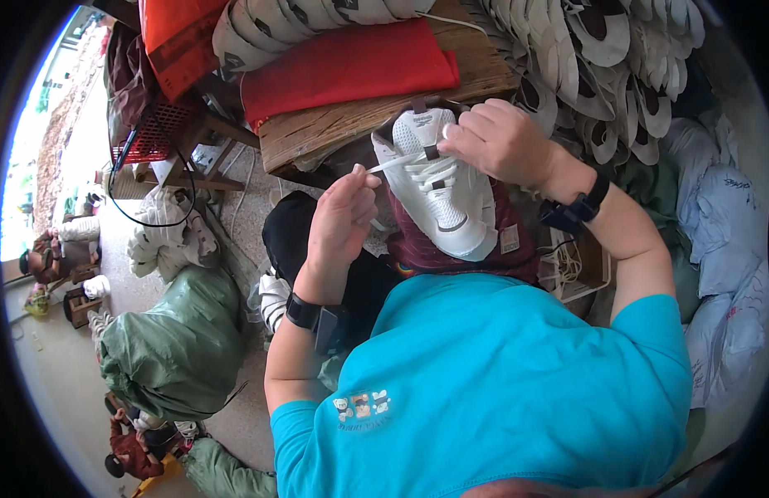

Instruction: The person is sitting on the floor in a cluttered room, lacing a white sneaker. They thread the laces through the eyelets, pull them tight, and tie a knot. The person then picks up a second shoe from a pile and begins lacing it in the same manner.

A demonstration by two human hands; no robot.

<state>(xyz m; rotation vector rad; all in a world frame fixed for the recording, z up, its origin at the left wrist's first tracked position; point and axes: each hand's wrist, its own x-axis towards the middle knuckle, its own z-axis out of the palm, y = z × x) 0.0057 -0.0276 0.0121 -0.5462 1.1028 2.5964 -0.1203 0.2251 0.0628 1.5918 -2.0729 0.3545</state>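
over our lap, beside the wooden counter (334,124), we are lacing the white shoe (438,195), left hand (341,220) pinching the lace (393,165) taut, right hand (500,141) clamping the tongue; next eyelet probably needs careful threading.

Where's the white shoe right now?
In the head view, the white shoe is at upper centre, against the wooden bench edge; the right hand grips its top and the left hand pulls its lace.
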